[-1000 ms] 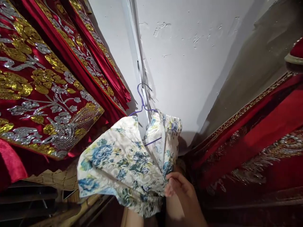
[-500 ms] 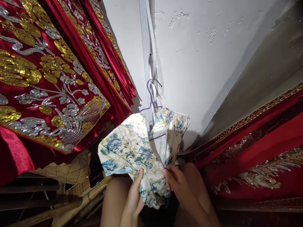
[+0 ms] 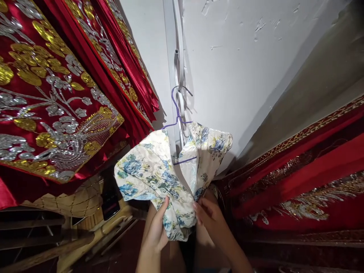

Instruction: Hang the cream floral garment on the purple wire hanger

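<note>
A cream blouse (image 3: 153, 167) with blue flowers and green leaves hangs in front of me on a purple hanger (image 3: 176, 110). The hanger's hook catches on a white strip against the wall. My left hand (image 3: 159, 223) grips the blouse near its lower left, thumb on the front and the other fingers behind the cloth. At the bottom of the V-shaped neckline, my right hand (image 3: 209, 212) pinches the blouse's front edge between thumb and fingers. The fabric below the hands is gathered, and a pale lining shows inside the neck opening.
Red cloth with gold and silver sequin work (image 3: 71, 98) hangs at the left. More red embroidered fabric (image 3: 313, 182) lies along the right. A dark phone (image 3: 110, 204) rests on a wooden chair (image 3: 82, 242) at lower left. Behind stands a scuffed white wall (image 3: 227, 76).
The view has shifted slightly, so the surroundings sit a little further left and higher. Both hands keep their hold on the blouse, whose right shoulder looks spread slightly wider.
</note>
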Tool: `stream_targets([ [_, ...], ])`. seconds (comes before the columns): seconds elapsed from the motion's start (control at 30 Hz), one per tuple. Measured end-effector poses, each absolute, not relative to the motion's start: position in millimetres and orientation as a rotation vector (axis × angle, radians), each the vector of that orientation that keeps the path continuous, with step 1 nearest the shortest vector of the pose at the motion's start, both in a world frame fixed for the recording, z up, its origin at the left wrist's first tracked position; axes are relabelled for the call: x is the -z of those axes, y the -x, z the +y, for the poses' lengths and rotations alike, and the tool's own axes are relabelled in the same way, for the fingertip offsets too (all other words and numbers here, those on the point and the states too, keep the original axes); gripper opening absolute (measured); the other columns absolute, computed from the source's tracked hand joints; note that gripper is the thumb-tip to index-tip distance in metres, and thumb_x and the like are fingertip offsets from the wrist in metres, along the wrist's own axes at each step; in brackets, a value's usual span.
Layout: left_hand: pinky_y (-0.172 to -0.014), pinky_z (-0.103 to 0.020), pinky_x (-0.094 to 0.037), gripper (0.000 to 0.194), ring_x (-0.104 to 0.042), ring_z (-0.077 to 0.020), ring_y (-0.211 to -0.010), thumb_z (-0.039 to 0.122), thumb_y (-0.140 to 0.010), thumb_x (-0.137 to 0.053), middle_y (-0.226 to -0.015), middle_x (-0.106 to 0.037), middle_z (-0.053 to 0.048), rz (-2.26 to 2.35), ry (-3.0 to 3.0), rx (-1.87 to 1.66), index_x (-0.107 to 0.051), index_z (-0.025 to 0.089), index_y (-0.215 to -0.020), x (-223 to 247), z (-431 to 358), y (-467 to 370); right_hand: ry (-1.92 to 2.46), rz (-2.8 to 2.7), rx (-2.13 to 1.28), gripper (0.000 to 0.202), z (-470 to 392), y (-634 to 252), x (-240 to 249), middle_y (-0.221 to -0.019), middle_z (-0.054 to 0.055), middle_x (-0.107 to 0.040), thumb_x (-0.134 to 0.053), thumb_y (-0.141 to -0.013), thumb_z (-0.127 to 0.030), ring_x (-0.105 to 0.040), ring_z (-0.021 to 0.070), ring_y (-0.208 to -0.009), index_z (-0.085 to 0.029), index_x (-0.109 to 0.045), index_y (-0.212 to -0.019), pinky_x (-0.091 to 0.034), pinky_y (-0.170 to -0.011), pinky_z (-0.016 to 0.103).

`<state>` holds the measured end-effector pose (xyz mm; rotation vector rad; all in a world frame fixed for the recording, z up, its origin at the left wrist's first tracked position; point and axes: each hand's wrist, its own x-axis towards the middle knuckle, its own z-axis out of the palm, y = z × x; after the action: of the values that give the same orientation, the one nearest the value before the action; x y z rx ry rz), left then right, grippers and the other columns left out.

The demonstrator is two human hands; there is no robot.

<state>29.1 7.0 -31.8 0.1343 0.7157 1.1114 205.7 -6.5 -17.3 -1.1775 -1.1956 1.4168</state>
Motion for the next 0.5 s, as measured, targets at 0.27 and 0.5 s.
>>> stream_targets([
  [0.27,-0.117,-0.051,-0.041,0.063,-0.061,-0.0358,-0.131,0.04,-0.097,-0.061,-0.135,-0.068,-0.015,0.637,-0.146,-1.04,-0.047,0.018,-0.154,25,1,-23,1.17,-1.383,-1.462,0.039,-8,-210,10,-0.064,-0.004,-0.044,-0.05,-0.102,-0.045,-0.041,0.0128,-0.063,-0.022,-0.043,-0.071,-0.032,-0.062,0.027],
  [0.5,-0.114,-0.045,-0.046,0.053,-0.065,-0.0315,-0.125,0.029,-0.096,-0.063,-0.124,-0.074,-0.012,0.939,-0.063,-1.185,-0.055,0.02,-0.147,19,-1,-24,1.229,-1.289,-1.372,0.039,-12,-204,12,-0.056,-0.005,-0.035,-0.051,-0.093,-0.033,-0.033,0.0116,-0.057,-0.022,-0.035,-0.058,-0.025,-0.057,0.029],
])
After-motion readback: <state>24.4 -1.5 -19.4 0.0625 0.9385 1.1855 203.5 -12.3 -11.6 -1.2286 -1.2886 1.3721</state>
